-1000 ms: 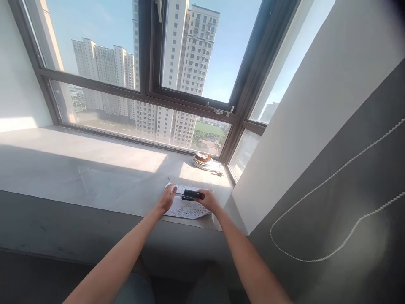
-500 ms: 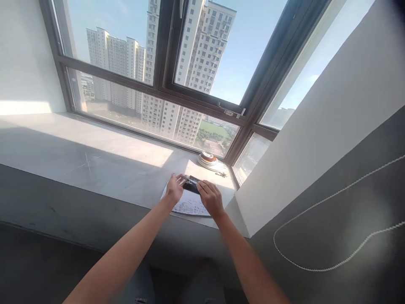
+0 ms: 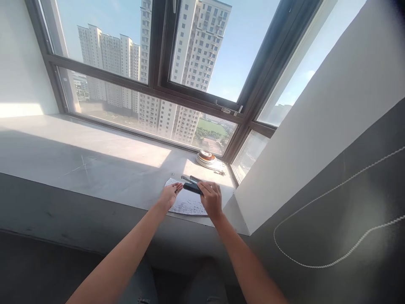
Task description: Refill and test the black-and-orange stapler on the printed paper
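Note:
My right hand (image 3: 211, 196) is wrapped round one end of a dark stapler (image 3: 192, 188), which is swung open. Its metal arm and black top part stand away from the base and point up and left. Just left of it is my left hand (image 3: 170, 195), palm turned up, with its fingers curled together; whatever they hold is too small to tell. Beneath both hands lies a stack of paper sheets covered in writing (image 3: 190, 207), partly hidden by them. A tiny light-coloured piece (image 3: 172, 174) rests on the sill beyond my left hand.
A round stack of plates or coils (image 3: 207, 159) stands by the window corner, with small dark bits (image 3: 219, 172) near it. The grey windowsill (image 3: 110, 177) ends at a front edge close to me. A beaded cord (image 3: 303, 264) hangs at right.
My left hand has come off the stapler's end and moved down and left, its fingers curling. The stapler has tilted, showing more of its base and its raised metal arm.

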